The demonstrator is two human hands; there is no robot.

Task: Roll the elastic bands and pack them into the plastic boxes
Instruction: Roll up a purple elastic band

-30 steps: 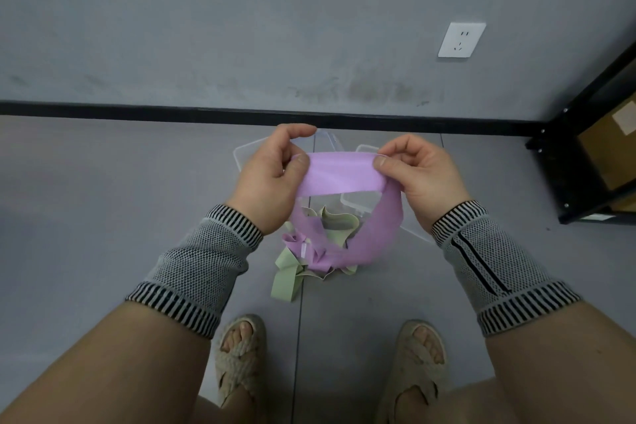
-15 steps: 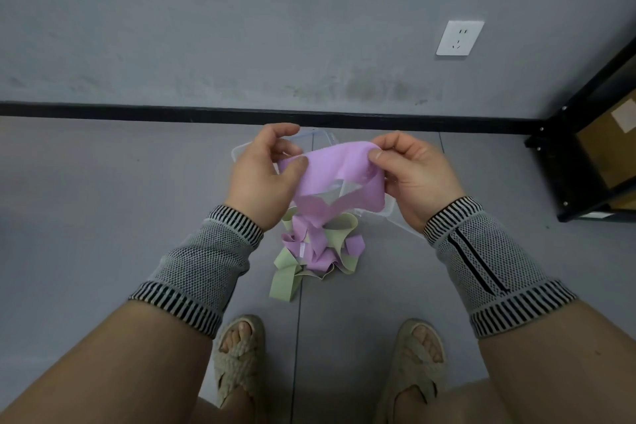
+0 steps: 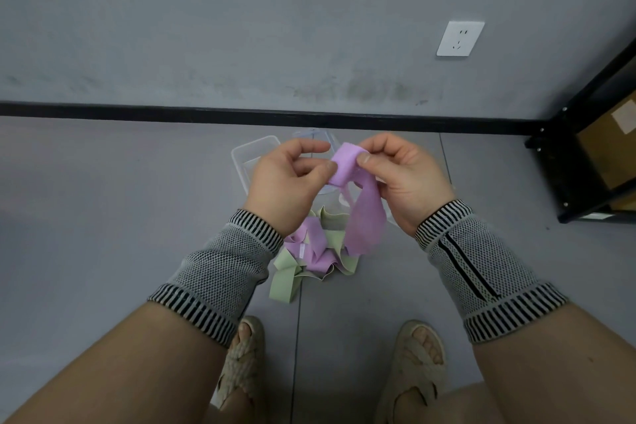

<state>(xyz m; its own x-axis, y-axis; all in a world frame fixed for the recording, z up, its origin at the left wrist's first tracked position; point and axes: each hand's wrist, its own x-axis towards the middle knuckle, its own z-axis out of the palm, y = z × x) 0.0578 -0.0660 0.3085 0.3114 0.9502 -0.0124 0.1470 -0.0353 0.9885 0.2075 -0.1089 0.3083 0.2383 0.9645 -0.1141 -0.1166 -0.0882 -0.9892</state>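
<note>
The purple band looks like matt, finely textured stretch cloth. At twelve o'clock from it, the box is clear glossy plastic. Wrist sleeves are coarse knit.

Storeroom corner; metal shelving holding a cardboard box.
</note>
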